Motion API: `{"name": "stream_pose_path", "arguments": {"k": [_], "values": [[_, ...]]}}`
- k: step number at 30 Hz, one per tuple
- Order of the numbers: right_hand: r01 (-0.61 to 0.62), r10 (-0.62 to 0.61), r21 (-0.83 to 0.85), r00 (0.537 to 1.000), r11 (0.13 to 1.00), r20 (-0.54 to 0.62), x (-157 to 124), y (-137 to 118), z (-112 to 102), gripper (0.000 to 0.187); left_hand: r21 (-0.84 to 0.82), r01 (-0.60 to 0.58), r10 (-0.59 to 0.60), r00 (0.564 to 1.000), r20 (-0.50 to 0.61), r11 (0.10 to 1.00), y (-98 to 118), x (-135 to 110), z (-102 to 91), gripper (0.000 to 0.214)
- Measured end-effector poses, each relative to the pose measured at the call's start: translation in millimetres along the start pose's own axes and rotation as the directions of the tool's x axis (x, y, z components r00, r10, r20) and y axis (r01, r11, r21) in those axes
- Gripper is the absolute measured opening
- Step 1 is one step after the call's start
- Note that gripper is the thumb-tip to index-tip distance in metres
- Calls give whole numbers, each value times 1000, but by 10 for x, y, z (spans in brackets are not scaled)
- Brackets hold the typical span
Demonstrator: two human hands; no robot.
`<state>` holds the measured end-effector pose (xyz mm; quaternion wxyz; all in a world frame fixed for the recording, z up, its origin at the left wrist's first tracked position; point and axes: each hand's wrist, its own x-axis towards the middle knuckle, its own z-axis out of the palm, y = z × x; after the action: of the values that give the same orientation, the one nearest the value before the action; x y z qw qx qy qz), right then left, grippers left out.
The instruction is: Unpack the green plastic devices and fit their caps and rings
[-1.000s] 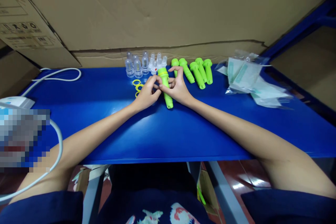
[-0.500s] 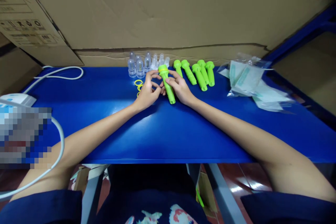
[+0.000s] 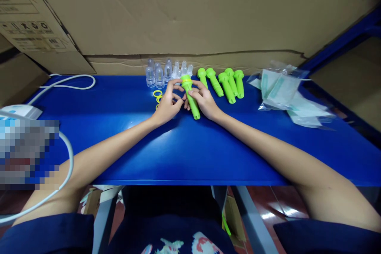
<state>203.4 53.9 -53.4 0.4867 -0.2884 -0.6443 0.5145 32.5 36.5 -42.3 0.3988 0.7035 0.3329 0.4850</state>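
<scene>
A bright green flashlight body point(image 3: 193, 105) is held between my two hands, its wide head tilted away from me. A yellow ring point(image 3: 186, 78) sits around that head. My right hand point(image 3: 207, 101) is closed around the barrel, thumb on top. The fingers of my left hand point(image 3: 167, 105) curl up to the head, and the index fingertip touches it at the yellow ring. Beside my left hand lie several loose yellow rings point(image 3: 157, 94), partly hidden by it. Beyond my right hand rest several more green flashlight bodies point(image 3: 226, 87).
Several clear plastic domed pieces point(image 3: 160, 76) stand at the back of the blue table point(image 3: 178, 158), with smaller whitish ones point(image 3: 184, 66) beside them. Plastic packets point(image 3: 281, 87) lie at right. A white cable point(image 3: 70, 154) loops at left. Cardboard point(image 3: 190, 12) walls the back.
The hands and the green flashlight body hold nearly the same pose. The whole view has shifted very slightly; nothing has been picked up or put down.
</scene>
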Motion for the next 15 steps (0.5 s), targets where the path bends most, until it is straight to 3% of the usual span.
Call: {"name": "stream_pose_path", "arguments": {"k": [11, 13, 15], "values": [[18, -19, -62, 1000, 998, -11, -11, 22, 21, 60, -55, 12, -11, 1000, 2, 998, -73, 22, -27, 48], [7, -11, -99, 999, 995, -43, -8, 19, 11, 60, 21, -42, 40, 998, 52, 999, -47, 4, -14, 39], [6, -22, -141, 994, 990, -109, 0, 17, -3, 59, 128, -160, 134, 973, 186, 979, -10, -24, 12, 27]]}}
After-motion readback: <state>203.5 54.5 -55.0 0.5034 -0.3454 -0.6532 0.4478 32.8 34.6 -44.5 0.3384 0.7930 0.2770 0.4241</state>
